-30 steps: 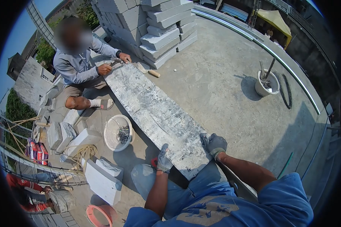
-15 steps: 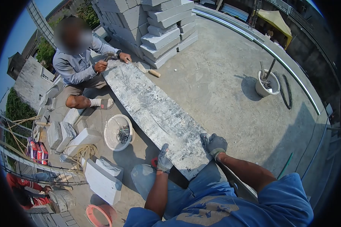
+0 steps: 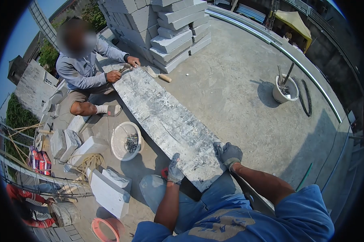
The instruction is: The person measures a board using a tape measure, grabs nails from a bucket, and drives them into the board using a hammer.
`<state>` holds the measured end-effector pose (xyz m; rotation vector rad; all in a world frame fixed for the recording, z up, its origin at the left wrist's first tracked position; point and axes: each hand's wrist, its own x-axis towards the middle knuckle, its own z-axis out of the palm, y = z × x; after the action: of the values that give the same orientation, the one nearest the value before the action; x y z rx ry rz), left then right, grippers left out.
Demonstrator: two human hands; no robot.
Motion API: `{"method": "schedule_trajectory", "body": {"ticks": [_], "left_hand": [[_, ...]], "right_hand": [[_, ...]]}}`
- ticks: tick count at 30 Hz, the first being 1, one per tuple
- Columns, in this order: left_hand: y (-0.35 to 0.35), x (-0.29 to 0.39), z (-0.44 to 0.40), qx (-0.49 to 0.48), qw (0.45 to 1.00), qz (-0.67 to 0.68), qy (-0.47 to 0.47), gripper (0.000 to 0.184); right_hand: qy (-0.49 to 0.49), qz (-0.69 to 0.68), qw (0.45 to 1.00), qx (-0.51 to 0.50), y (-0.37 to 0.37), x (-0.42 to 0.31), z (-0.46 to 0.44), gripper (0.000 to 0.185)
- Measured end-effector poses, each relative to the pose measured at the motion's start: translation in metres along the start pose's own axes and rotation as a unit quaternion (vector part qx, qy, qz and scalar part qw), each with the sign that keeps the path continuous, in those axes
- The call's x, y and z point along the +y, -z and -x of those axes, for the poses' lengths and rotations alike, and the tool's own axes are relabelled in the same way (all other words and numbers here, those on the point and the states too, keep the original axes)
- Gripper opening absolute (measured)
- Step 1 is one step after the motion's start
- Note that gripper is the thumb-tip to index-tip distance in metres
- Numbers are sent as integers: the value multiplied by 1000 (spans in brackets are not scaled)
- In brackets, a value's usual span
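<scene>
A long board, smeared white and grey, slants from the co-worker down to my lap. My left hand, in a grey glove, grips its left edge near the close end, thumb on top. Beside that hand shows a small red item, partly hidden. On the right edge my right hand, in a dark grey glove, is closed round the board. At the far end a co-worker's hand rests on the board, and the other hand holds a tool that looks like a hammer.
Pale blocks are stacked behind the far end, with a wooden-handled trowel near them. A white bucket of nails stands left of the board, a pink bucket lower left, another white bucket at right. A second person is at lower left.
The co-worker's tool hand rose and drew back from the board's end, then came down to it again. My hands have kept their place on the board.
</scene>
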<state>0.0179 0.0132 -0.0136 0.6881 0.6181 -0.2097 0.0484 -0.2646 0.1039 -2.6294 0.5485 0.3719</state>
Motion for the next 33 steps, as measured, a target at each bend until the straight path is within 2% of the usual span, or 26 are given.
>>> {"method": "schedule_trajectory", "body": {"ticks": [3, 6, 9, 12, 17, 24, 29, 33], "left_hand": [[6, -3, -5, -1, 1000, -8, -18, 61], [32, -12, -26, -22, 1000, 13, 5, 62], [29, -10, -23, -30, 998, 41, 28, 62], [7, -3, -6, -17, 1000, 23, 3, 61], [11, -5, -10, 0, 1000, -8, -26, 61], [20, -8, -17, -32, 999, 40, 7, 60], [-10, 4, 7, 10, 1000, 4, 5, 58], [1, -1, -2, 1, 1000, 2, -3, 59]], "right_hand": [[-2, -5, 1000, -3, 3, -1, 1, 47], [-1, -9, 1000, -1, 2, -1, 1, 46], [-3, -7, 1000, -3, 4, -2, 2, 46], [0, -7, 1000, -2, 1, 1, 1, 46], [12, -12, 1000, 10, 0, 2, 0, 46], [-7, -9, 1000, -8, 4, -2, 2, 48], [-4, -8, 1000, -14, 5, -2, 2, 50], [-1, -1, 1000, -7, 1, 0, 1, 50]]}}
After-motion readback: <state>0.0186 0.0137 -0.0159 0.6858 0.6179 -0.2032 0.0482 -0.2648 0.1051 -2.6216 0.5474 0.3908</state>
